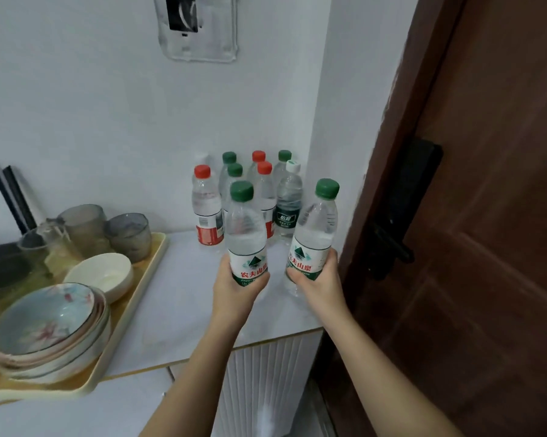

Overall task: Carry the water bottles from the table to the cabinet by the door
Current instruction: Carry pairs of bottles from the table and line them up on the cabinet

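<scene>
Both hands [239, 287] [317, 283] grip green-capped bottles [247, 234] [314, 234] before clustered bottles [259, 197], tray [139, 294] left.

Tray [158, 247] holds stacked bowls [51, 326] and, seemingly, murky glasses [128, 234].

The white cabinet top [183, 298] has a thin gold front edge. In its far right corner, against the wall, stands a cluster of upright water bottles [250, 197] with red, green and white caps. At the left edge a cream tray [139, 298] overhangs the front, carrying stacked bowls [51, 329] and glass cups [108, 231].
</scene>
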Demonstrator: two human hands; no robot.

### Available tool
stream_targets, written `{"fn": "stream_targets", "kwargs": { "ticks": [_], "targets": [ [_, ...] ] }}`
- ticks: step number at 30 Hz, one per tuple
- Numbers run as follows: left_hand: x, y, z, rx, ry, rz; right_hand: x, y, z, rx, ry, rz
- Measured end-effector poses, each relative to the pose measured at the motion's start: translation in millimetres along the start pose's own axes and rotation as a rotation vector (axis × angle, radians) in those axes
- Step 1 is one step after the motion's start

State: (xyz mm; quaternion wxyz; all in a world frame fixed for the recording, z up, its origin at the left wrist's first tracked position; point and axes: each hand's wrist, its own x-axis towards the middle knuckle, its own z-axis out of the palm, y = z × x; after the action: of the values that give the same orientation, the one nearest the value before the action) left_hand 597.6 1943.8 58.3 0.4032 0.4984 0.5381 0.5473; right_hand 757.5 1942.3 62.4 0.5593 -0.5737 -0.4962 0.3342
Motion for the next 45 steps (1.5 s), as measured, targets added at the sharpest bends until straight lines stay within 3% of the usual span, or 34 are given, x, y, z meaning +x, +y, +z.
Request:
{"fn": "stream_targets", "kwargs": {
  "ticks": [9, 21, 45],
  "targets": [
    [38.9, -38.8, 23.1, 0.077, -0.020, -0.096, 48.5, 51.0, 7.6, -0.063, -0.104, 0.080],
    [71.7, -45.0, 38.0, 0.363, -0.006, -0.033, 86.7, 75.6, 4.3, -0.054, -0.227, 0.070],
    [114.1, -37.8, 67.8, 0.333, -0.021, -0.070, 145.8, 81.4, 14.9, -0.068, -0.332, 0.101]
  ]
}}
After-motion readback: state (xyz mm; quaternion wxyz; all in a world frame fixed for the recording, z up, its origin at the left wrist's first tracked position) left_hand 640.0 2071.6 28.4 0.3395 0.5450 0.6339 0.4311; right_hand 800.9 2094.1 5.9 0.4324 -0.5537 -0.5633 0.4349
